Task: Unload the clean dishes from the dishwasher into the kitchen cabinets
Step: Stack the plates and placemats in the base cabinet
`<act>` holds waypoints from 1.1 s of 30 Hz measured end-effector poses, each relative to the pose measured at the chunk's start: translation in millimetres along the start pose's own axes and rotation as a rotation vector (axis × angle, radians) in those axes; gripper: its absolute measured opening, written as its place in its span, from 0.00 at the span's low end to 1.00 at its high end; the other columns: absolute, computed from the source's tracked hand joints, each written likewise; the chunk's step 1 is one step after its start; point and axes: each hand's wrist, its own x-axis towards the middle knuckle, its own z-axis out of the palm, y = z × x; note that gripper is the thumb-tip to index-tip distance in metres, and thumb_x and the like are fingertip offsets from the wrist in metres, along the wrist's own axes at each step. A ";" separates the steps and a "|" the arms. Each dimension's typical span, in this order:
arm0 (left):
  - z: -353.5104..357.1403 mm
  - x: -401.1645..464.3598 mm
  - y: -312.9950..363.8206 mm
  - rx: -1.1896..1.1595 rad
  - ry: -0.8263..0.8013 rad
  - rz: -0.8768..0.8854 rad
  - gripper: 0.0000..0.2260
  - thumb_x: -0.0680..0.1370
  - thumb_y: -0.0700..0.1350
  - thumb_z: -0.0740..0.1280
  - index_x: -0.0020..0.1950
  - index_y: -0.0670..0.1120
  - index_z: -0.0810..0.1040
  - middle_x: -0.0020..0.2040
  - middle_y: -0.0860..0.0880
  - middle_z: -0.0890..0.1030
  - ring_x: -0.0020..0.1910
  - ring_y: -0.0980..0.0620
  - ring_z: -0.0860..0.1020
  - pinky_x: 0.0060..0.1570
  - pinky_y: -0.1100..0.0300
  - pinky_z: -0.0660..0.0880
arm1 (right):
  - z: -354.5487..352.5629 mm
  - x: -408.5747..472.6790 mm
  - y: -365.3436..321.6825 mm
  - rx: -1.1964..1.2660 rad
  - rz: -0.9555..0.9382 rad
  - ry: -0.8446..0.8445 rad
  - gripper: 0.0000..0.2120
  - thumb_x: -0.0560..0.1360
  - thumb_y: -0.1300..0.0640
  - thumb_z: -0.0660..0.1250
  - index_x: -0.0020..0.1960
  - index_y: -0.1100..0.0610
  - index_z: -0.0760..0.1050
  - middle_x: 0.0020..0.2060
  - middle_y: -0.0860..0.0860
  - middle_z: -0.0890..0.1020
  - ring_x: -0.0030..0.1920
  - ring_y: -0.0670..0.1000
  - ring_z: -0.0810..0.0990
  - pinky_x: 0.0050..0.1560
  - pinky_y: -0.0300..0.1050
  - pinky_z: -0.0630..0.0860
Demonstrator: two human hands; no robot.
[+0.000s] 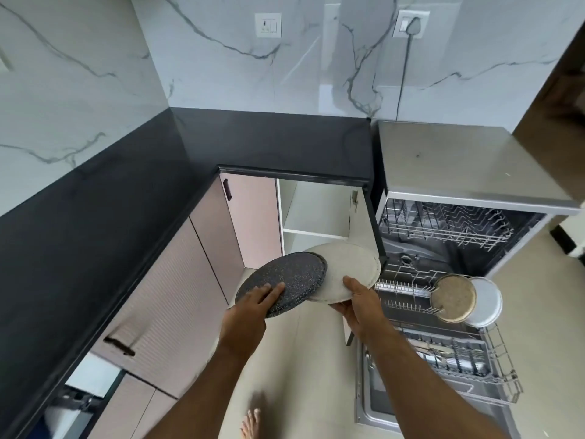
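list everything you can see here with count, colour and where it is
dark plate: 1, speckled black, in the left hand, overlapping the pale plate
pale plate: 1, off-white, in the right hand, before the open cabinet
brown plate: 1, tan, in the lower rack
white plate: 1, white, behind the brown plate
dishwasher: 1, grey, open, right
upper rack: 1, grey wire
lower rack: 1, grey wire, pulled out
cabinet: 1, white inside, open, under the counter
counter: 1, black, L-shaped
wall sockets: 2, white, marble wall
left hand: 1, fingers on the dark plate
right hand: 1, gripping the pale plate
foot: 1, bare, bottom edge
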 end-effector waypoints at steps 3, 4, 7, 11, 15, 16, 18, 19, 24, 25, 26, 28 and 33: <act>-3.0 31.2 -26.8 0.082 -0.039 0.043 0.45 0.56 0.31 0.76 0.69 0.58 0.75 0.60 0.52 0.82 0.56 0.48 0.82 0.35 0.57 0.81 | 22.1 29.7 2.6 0.030 -0.002 0.013 0.15 0.80 0.64 0.64 0.66 0.64 0.72 0.56 0.60 0.82 0.51 0.58 0.82 0.35 0.49 0.83; -3.0 44.4 -39.9 0.100 -0.050 0.061 0.45 0.56 0.30 0.75 0.70 0.57 0.74 0.61 0.51 0.82 0.56 0.47 0.82 0.37 0.55 0.82 | 31.4 42.5 4.7 0.043 -0.002 0.022 0.16 0.79 0.64 0.64 0.67 0.65 0.71 0.57 0.61 0.82 0.52 0.59 0.82 0.36 0.50 0.83; -6.8 81.7 -75.3 0.138 -0.084 0.128 0.44 0.59 0.30 0.71 0.73 0.58 0.71 0.64 0.49 0.80 0.60 0.43 0.80 0.46 0.50 0.83 | 56.2 73.4 10.6 0.091 -0.010 0.035 0.18 0.79 0.64 0.64 0.68 0.65 0.70 0.57 0.61 0.81 0.53 0.59 0.82 0.37 0.50 0.83; -21.0 128.4 -116.1 0.190 -0.112 0.210 0.42 0.61 0.32 0.70 0.73 0.57 0.71 0.64 0.49 0.80 0.60 0.42 0.80 0.47 0.51 0.82 | 92.5 107.4 18.6 0.164 -0.009 0.035 0.18 0.80 0.64 0.62 0.69 0.65 0.70 0.58 0.61 0.82 0.55 0.60 0.82 0.39 0.53 0.84; -31.5 169.0 -154.1 0.217 -0.122 0.298 0.40 0.63 0.33 0.66 0.73 0.56 0.70 0.65 0.48 0.79 0.61 0.42 0.79 0.49 0.51 0.81 | 123.3 134.7 26.4 0.206 -0.016 0.079 0.18 0.80 0.64 0.63 0.69 0.64 0.70 0.56 0.60 0.83 0.53 0.58 0.83 0.39 0.53 0.83; -33.4 177.3 -159.7 0.224 -0.116 0.313 0.38 0.65 0.34 0.64 0.73 0.56 0.71 0.65 0.48 0.79 0.61 0.42 0.80 0.49 0.52 0.81 | 128.8 138.9 27.4 0.209 -0.015 0.079 0.19 0.80 0.63 0.63 0.70 0.64 0.69 0.56 0.60 0.83 0.52 0.58 0.83 0.39 0.53 0.83; -31.9 193.7 -169.4 0.225 -0.123 0.329 0.35 0.67 0.36 0.55 0.73 0.55 0.72 0.65 0.48 0.79 0.60 0.42 0.80 0.50 0.52 0.81 | 135.2 151.0 29.6 0.205 -0.011 0.096 0.19 0.79 0.63 0.64 0.70 0.65 0.69 0.56 0.60 0.83 0.52 0.58 0.84 0.40 0.52 0.83; -28.6 201.9 -173.5 0.223 -0.126 0.342 0.35 0.67 0.37 0.53 0.73 0.55 0.72 0.65 0.47 0.80 0.60 0.42 0.80 0.51 0.52 0.81 | 136.2 158.7 30.4 0.201 -0.006 0.102 0.19 0.79 0.63 0.64 0.69 0.65 0.69 0.56 0.60 0.83 0.52 0.58 0.84 0.41 0.52 0.83; -4.9 239.5 -180.0 0.225 -0.132 0.391 0.34 0.68 0.37 0.53 0.73 0.56 0.71 0.66 0.48 0.78 0.60 0.41 0.80 0.48 0.52 0.81 | 132.1 199.8 27.9 0.210 0.026 0.139 0.21 0.78 0.62 0.66 0.69 0.65 0.68 0.55 0.61 0.84 0.53 0.60 0.84 0.44 0.55 0.83; -3.6 242.7 -178.0 0.239 -0.131 0.403 0.33 0.69 0.38 0.53 0.73 0.57 0.71 0.67 0.49 0.78 0.60 0.41 0.80 0.47 0.51 0.81 | 131.0 203.9 26.7 0.213 0.034 0.143 0.21 0.78 0.62 0.67 0.69 0.65 0.68 0.55 0.61 0.84 0.53 0.60 0.84 0.44 0.55 0.83; -1.5 247.2 -176.7 0.249 -0.137 0.406 0.33 0.70 0.38 0.53 0.74 0.58 0.70 0.67 0.49 0.78 0.60 0.40 0.80 0.47 0.51 0.81 | 129.9 208.9 24.8 0.214 0.039 0.141 0.22 0.77 0.62 0.67 0.69 0.65 0.68 0.55 0.61 0.84 0.52 0.60 0.84 0.44 0.55 0.83; 11.2 267.0 -174.8 0.261 -0.148 0.417 0.32 0.72 0.38 0.53 0.75 0.58 0.68 0.68 0.47 0.77 0.60 0.37 0.79 0.50 0.47 0.81 | 125.6 230.7 20.5 0.217 0.050 0.157 0.22 0.77 0.62 0.67 0.69 0.65 0.68 0.56 0.61 0.83 0.53 0.59 0.84 0.44 0.55 0.83; 50.4 321.2 -172.0 0.269 -0.144 0.459 0.34 0.73 0.36 0.54 0.78 0.57 0.62 0.73 0.43 0.71 0.65 0.30 0.72 0.64 0.36 0.71 | 113.9 287.1 8.5 0.225 0.073 0.196 0.20 0.77 0.62 0.68 0.67 0.64 0.69 0.57 0.60 0.83 0.55 0.59 0.83 0.44 0.53 0.83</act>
